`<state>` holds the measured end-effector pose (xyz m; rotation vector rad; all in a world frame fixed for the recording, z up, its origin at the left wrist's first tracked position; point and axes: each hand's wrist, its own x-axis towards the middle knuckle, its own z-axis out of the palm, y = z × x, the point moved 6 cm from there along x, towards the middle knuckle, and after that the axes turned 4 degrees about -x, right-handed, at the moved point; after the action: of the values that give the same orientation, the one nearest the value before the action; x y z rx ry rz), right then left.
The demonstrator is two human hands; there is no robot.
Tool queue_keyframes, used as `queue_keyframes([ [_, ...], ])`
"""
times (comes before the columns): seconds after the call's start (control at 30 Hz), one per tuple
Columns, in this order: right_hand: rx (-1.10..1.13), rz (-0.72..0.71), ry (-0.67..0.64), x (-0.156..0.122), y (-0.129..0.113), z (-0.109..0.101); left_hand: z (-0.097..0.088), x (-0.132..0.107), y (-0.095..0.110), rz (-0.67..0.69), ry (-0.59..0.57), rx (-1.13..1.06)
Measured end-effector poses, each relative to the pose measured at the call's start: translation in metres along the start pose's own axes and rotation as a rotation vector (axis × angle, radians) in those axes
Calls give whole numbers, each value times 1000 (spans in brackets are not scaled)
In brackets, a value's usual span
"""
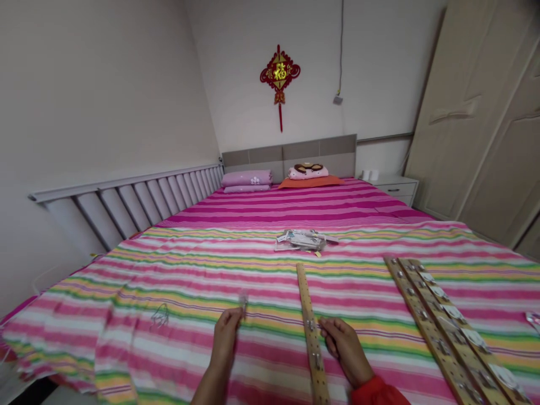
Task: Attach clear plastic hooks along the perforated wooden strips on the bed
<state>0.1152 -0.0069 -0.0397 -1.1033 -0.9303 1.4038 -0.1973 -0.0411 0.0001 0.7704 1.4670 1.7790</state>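
My left hand [228, 322] is raised over the striped sheet, thumb and fingertips pinched on a small clear plastic bag [243, 299]. Something small and shiny seems to be inside the bag, too blurred to name. To its right lies a narrow wooden strip [304, 292] with a row of holes, pointing away from me. Two small metal fittings [316, 361] sit on this strip. My right hand [342, 342] is at the strip's right edge, fingers curled together, their tips beside the farther metal fitting [311, 324]. Whatever those fingertips grip is hidden.
Several similar wooden strips [426, 315] with metal fittings and white pieces lie to the right. Beyond the single strip is a pile of clear plastic packets [304, 240]. A thin tangled thread [160, 316] lies at left. The bed has a slatted rail [139, 197] on its left.
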Motion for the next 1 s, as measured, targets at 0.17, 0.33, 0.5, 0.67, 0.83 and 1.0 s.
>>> queue_keyframes([
  [0.17,-2,-18,2,-1,-3,1,25,-34,-17,-237,-68,-378],
  [0.33,-26,-39,4,-1,-6,1,43,-51,-25,-424,-35,-642],
  [0.5,-105,-100,0,-6,-20,5,54,-59,-35,-586,-44,-700],
  [0.67,-269,-208,-100,-11,-48,35,53,-58,-41,-612,-86,-728],
  [0.83,-468,-259,-227,-5,-57,81,52,-56,-46,-597,-154,-740],
  [1.0,-666,-275,-252,7,-49,112,51,-57,-49,-565,-180,-755],
])
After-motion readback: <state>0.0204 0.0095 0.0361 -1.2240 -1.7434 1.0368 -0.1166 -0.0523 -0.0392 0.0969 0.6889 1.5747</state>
